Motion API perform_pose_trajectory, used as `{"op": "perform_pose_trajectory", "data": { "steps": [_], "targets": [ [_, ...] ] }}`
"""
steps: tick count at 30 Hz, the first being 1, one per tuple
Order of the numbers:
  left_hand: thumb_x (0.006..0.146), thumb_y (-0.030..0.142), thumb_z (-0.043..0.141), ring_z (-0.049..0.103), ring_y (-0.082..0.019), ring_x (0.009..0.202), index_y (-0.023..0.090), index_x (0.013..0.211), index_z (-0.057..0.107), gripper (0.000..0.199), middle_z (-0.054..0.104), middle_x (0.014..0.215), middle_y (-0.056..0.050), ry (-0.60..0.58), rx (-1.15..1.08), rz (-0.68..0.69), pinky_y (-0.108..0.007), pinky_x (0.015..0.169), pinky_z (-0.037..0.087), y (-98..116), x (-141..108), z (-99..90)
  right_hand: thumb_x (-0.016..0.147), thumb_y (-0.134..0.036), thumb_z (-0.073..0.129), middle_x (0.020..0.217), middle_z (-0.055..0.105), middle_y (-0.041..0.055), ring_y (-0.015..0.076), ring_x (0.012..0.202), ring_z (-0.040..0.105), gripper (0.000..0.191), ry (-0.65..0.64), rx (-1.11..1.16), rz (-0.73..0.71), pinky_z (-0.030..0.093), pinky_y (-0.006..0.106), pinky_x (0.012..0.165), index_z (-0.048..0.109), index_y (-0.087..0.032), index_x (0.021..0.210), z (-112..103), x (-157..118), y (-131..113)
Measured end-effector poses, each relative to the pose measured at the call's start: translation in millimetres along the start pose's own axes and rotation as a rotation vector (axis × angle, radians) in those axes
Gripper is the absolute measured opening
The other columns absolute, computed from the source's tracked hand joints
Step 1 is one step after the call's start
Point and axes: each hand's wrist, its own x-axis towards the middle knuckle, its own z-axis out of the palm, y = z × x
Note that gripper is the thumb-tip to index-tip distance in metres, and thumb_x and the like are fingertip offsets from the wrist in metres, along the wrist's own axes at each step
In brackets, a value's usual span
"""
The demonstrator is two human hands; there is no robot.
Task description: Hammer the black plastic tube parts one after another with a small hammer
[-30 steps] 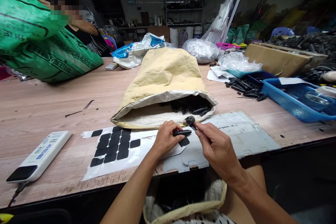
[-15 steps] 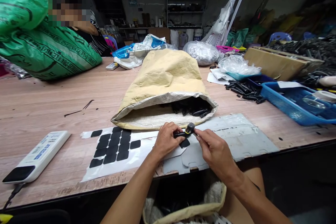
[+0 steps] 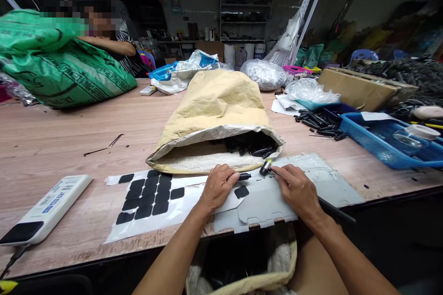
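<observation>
Seen from a person's head, two bare hands work at the near edge of a wood-patterned tabletop. The left hand has its fingers closed around a slim black piece, only its right end showing, just in front of a large yellow sack. The right hand grips a small hammer in narrowed fingers, its dark handle running back past the wrist. Half a second ago the hammer's head was over the black piece; now it is apart from it, to the right, above a grey sheet. This suggests a pause in the tapping, with the piece kept pinned. A rounded black square lies uncovered between the hands. The yellow sack lies with its mouth open toward the near side; a heap of black pieces shows inside at the right. A second open sack sits below the tabletop's near edge, its dark contents unclear. At the right, a blue tray holds clear and white items. At the far left, a co-worker handles a bulging green bag, contents hidden.
</observation>
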Motion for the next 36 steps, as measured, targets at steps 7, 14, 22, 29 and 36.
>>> {"op": "perform_pose_trajectory", "data": {
  "steps": [7,14,22,29,36],
  "targets": [
    [0.105,0.037,0.038,0.049,-0.019,0.084,0.019,0.072,0.053,0.04,0.057,0.082,-0.001,0.0,0.071,0.03,-0.035,0.081,0.037,-5,3,3.5,0.096,-0.02,0.052,0.095,0.066,0.0056,0.0223,0.093,0.058,0.029,0.011,-0.068,-0.012,0.046,0.034,0.084,0.067,-0.022,0.121,5,-2,-2],
    [0.103,0.037,0.046,0.054,-0.023,0.096,0.021,0.095,0.062,0.024,0.065,0.099,-0.005,-0.033,0.123,0.082,-0.037,0.088,0.039,45,-25,-13.4,0.096,-0.021,0.053,0.094,0.064,0.0039,0.022,0.093,0.056,0.027,-0.011,-0.084,0.005,0.043,0.034,0.082,0.066,-0.023,0.119,3,-1,-4],
    [0.098,0.034,0.046,0.07,-0.027,0.092,0.025,0.113,0.061,0.023,0.073,0.106,-0.006,-0.583,0.162,-0.106,-0.035,0.075,0.048,58,-122,29.3,0.096,-0.021,0.054,0.097,0.064,0.0039,0.0222,0.093,0.055,0.028,-0.003,-0.095,0.01,0.042,0.034,0.084,0.066,-0.022,0.122,5,-2,-4],
    [0.09,0.032,0.056,0.072,-0.031,0.094,0.022,0.106,0.069,0.023,0.076,0.104,-0.009,-0.634,0.187,-0.267,-0.037,0.076,0.05,55,-123,23.2,0.095,-0.019,0.054,0.096,0.064,0.0042,0.0224,0.093,0.055,0.028,0.011,-0.108,0.008,0.042,0.034,0.083,0.065,-0.022,0.12,4,-3,-6],
    [0.093,0.03,0.051,0.068,-0.018,0.079,0.022,0.088,0.07,0.022,0.076,0.087,-0.003,0.08,0.084,-0.409,-0.025,0.065,0.045,41,28,-32.8,0.095,-0.02,0.054,0.096,0.064,0.0042,0.0222,0.092,0.055,0.028,0.008,-0.095,-0.002,0.042,0.034,0.084,0.065,-0.023,0.12,5,-2,-4]
  ]
}}
